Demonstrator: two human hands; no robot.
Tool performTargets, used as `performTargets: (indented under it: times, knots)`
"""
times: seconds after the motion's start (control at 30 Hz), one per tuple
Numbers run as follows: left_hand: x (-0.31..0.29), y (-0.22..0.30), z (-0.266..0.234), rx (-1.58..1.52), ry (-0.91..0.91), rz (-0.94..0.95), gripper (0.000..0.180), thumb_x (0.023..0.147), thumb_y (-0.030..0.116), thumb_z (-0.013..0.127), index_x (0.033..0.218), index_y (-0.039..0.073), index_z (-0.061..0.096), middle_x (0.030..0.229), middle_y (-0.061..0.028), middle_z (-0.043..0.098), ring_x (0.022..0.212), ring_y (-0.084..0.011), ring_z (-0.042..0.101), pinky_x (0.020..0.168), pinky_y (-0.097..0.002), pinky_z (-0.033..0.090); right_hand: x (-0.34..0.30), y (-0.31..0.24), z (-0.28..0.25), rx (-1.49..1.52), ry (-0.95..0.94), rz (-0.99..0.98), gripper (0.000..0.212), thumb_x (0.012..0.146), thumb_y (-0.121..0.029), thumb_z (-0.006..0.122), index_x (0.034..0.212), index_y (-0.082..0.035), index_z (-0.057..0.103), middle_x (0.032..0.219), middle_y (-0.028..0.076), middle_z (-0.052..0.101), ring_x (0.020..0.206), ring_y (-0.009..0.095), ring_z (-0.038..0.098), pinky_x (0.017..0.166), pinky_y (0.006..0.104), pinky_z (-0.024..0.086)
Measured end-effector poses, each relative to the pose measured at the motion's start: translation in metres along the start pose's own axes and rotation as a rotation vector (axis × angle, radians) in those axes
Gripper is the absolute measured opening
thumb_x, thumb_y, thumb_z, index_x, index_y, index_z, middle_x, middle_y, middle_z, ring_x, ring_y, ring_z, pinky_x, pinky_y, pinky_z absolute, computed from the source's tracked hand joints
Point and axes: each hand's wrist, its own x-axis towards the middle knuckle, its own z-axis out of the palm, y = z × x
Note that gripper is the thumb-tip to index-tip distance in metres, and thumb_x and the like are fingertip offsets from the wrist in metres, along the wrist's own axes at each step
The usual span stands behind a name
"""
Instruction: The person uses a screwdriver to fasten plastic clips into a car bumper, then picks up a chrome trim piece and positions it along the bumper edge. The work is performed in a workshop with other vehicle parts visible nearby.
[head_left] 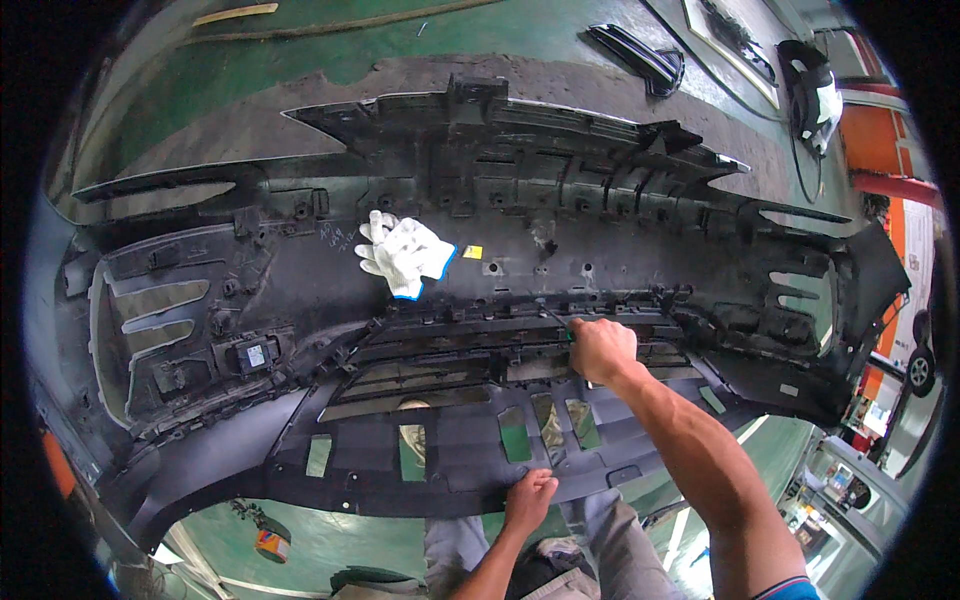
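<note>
A large black car bumper (620, 255) lies with its inner side up, spanning most of the view. My right hand (603, 352) is closed round what looks like a screwdriver (553, 315). Its thin shaft points up and left at the tabs along the grille (430, 372); most of the handle is hidden in my fist. At the bumper's near edge, my left hand (530, 498) has its fingers curled over the rim. White work gloves (402, 252) with blue cuffs lie on the bumper, left of the middle, beside a small yellow tag (473, 252).
Beyond the bumper, a black slatted trim piece (640, 58) lies on the green floor (530, 30). Farther right are a black-and-white part (812, 95) and a cable. An orange can (272, 545) stands below the bumper at left. My legs are close against the near edge.
</note>
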Motion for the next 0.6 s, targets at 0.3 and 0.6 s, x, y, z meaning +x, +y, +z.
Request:
performTargets:
  times: [0.3, 0.6]
  knots:
    - [0.000, -0.011, 0.001, 0.043, 0.017, -0.029, 0.041, 0.095, 0.034, 0.068, 0.122, 0.003, 0.067, 0.110, -0.0164, 0.075, 0.101, -0.0267, 0.074, 0.087, -0.0368, 0.057, -0.018, -0.007, 0.000, -0.022, 0.037, 0.037, 0.036, 0.092, -0.020, 0.059, 0.127, -0.017, 0.066, 0.093, 0.014, 0.075, 0.091, 0.036, 0.074, 0.074, 0.0479, 0.058]
    - [-0.004, -0.005, 0.000, 0.026, 0.084, -0.081, 0.030, 0.094, 0.027, 0.072, 0.111, 0.002, 0.072, 0.106, -0.0127, 0.077, 0.099, -0.0208, 0.073, 0.087, -0.0339, 0.056, -0.142, 0.027, 0.067, 1.412, -0.084, 0.216, 0.057, 0.093, -0.019, 0.073, 0.145, -0.005, 0.053, 0.095, 0.006, 0.066, 0.072, 0.011, 0.056, 0.061, 0.0293, 0.049]
